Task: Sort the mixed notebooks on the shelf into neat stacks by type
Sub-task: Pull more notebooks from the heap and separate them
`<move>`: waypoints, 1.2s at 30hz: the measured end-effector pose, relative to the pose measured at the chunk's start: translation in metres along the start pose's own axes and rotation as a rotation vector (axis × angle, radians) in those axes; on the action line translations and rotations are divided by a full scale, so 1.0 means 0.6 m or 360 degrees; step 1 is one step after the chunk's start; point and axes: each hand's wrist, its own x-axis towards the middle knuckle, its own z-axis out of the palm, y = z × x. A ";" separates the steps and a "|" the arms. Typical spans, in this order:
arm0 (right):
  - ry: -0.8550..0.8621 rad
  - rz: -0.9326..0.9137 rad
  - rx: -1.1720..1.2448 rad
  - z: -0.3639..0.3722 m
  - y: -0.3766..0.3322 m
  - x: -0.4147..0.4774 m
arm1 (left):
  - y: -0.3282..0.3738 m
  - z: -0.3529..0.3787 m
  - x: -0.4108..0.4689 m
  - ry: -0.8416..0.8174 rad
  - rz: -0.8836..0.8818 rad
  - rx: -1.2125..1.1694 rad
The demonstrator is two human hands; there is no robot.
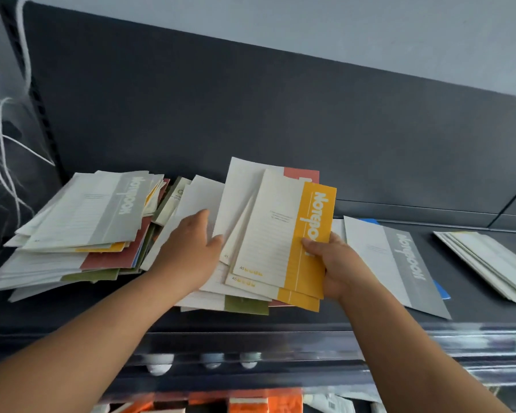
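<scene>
The right hand (337, 263) has its grip closed on a loose fan of yellow-spined notebooks (310, 234) above the middle pile (245, 305). The left hand (191, 248) meets the fan's edge, its hold unclear. The fan could slip apart and spill over the shelf's (474, 311) near edge. Open room lies between the grey notebook (399, 263) and the right stack (483, 263).

A loose pile of notebooks (81, 234) with grey, red, green and yellow spines lay fanned at the left of the dark shelf (474, 293). In the middle, a fan of white and yellow-spined notebooks (280, 234) stood tilted up, pinched by the left hand (191, 251) and the right hand (337, 263) above a flatter heap (245, 305). Further right, a grey-spined notebook (399, 263) lay over a blue one (443, 290), beside a tidy white stack (489, 263).
</scene>
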 end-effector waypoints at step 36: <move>0.0340 -0.0041 0.0188 -0.618 -0.124 -0.008 | 0.413 0.348 0.014 0.0340 -0.0380 -0.0881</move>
